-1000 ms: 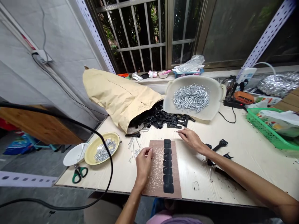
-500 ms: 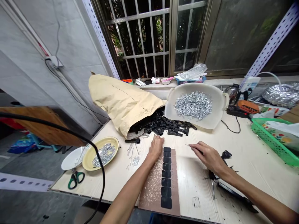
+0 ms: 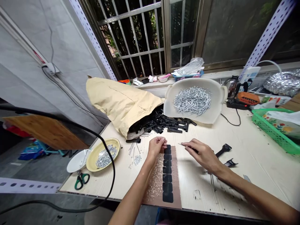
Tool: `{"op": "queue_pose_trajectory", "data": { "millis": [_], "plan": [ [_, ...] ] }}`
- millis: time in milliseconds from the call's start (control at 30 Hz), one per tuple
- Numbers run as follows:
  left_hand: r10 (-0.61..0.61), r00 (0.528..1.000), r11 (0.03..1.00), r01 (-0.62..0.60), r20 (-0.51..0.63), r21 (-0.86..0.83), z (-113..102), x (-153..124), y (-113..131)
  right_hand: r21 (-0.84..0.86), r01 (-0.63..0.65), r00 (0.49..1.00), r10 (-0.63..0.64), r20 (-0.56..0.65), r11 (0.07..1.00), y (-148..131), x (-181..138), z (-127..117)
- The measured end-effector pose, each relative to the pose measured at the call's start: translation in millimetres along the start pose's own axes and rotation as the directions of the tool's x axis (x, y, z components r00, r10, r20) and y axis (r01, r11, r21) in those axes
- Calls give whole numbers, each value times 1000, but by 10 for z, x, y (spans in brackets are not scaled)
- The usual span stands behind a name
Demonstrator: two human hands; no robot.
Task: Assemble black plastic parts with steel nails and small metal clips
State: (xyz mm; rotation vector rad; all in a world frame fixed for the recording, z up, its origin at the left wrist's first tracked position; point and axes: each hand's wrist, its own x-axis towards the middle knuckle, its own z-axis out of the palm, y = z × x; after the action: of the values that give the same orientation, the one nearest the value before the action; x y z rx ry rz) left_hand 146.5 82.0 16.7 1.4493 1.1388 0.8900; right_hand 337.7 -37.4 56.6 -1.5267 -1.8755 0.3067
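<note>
Got the left hand [image 3: 156, 147] curled at the far end of the brown board [image 3: 175, 178], fingertips bunched and touching the top one in the row of black pieces [image 3: 167, 170]; no telling whether gripping something in there. Got the right hand [image 3: 203, 154] just beside it, thumb and forefinger clamped on a thin metal pin [image 3: 182, 145], tip aimed left toward the other hand, not touching it. Versus half a sec ago: pulled the left back from a flat stretch toward the pile of black parts [image 3: 164, 123] beyond it, and slid the right in closer with the pin. Reads like both hands back at the board's far end, pin and top piece near each other. Beyond the right hand, a white tray [image 3: 167, 106] heaped with more pins; left of the left hand, loose pins [image 3: 134, 150] and a yellow plate [image 3: 92, 155] of small metal bits. Just right of the right hand, a black tool [image 3: 223, 149] lying flat.
</note>
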Motion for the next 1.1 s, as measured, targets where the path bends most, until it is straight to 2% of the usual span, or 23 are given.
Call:
{"op": "queue_pose_trajectory", "data": {
  "millis": [100, 133, 233, 567, 767, 833, 933, 1100],
  "plan": [
    [-129, 991, 904, 135, 42, -405, -42, -346, 120, 20, 44, 998, -45, 47, 999, -192, 96, 151],
    [-150, 988, 862, 154, 47, -482, -62, -446, 157, 24, 57, 997, -59, 59, 998, -242, 113, 206],
    [-149, 988, 815, 143, 35, -562, -126, -670, 242, 20, 85, 993, -86, 81, 996, -353, 123, 340],
    [-102, 992, 781, 125, 72, -612, -237, -985, 328, -67, 100, 993, -95, 73, 993, -646, -47, 345],
    [-5, 997, 927, -25, -80, -374, -379, -1031, 239, -85, 97, 987, -84, 138, 992, -728, -21, 430],
    [-28, 997, 930, -3, -77, -367, -452, -1036, 199, -64, 105, 983, -94, 159, 992, -754, 13, 474],
    [-103, 994, 893, 78, -33, -442, -550, -1045, 131, -19, 123, 974, -117, 196, 992, -783, 54, 557],
    [-185, 983, 828, 153, -6, -539, -610, -1062, 4, 50, 79, 969, -89, 231, 996, -751, 58, 720]
  ]
}}
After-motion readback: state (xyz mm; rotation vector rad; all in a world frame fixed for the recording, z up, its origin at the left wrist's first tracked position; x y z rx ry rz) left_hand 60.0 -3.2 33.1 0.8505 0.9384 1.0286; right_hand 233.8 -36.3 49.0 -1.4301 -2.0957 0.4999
